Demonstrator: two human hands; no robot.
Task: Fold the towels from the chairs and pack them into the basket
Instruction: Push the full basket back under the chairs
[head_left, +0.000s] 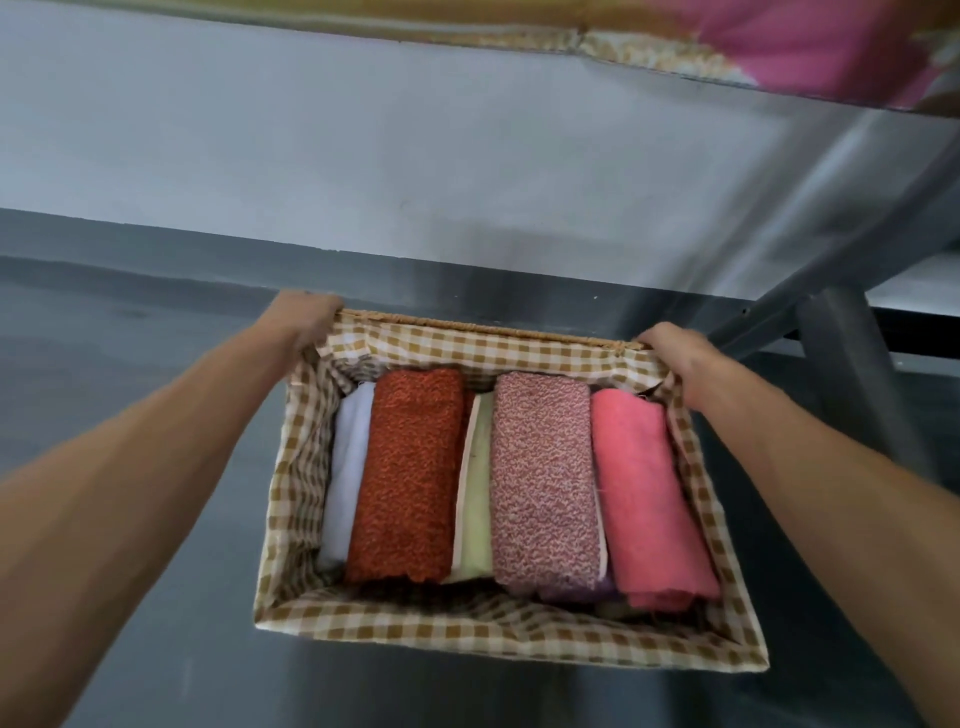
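Woven basket (467, 631), brown-and-white gingham liner, over the grey floor (130, 389) near a grey metal leg (852, 374); can't tell if it's set down. Packed side by side inside: white towel (348, 467), rust towel (410, 478), pale green towel (475, 493), pink speckled towel (543, 478), coral towel (644, 499). Left grip (306, 317) curled over the far-left rim corner, right grip (675, 353) over the far-right one.

Left hand (306, 319), right hand (675, 353) gripping basket (467, 631), folded towels (540, 483) inside
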